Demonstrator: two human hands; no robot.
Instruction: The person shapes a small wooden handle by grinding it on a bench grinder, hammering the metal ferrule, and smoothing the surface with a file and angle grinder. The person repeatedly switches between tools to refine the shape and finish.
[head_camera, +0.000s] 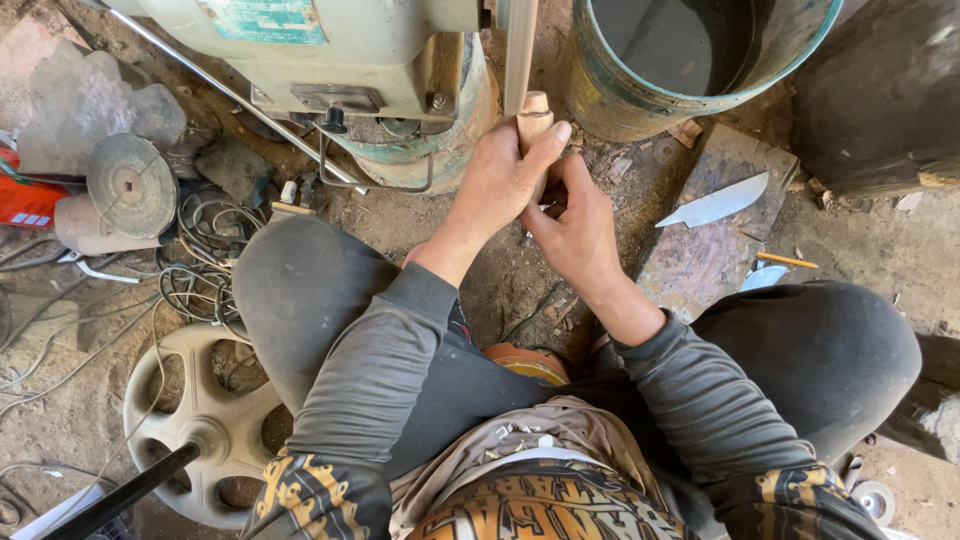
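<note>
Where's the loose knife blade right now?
In the head view the knife blade lies on a flat board, right of both hands, below the round tub.

Round water drum (690, 60) at 1 o'clock. Bare knife blade (718, 203) on a board (700, 255) at 3. Grey grinding disc (132, 184) w/ tangled wires (195, 270) at 9. Pale wheel cover (200, 420) at 8.

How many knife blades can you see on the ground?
1. The bare knife blade lies on the board to the person's right, below the bucket. Both hands, left hand and right hand, grip a wooden handle; anything on it is hidden.
</note>
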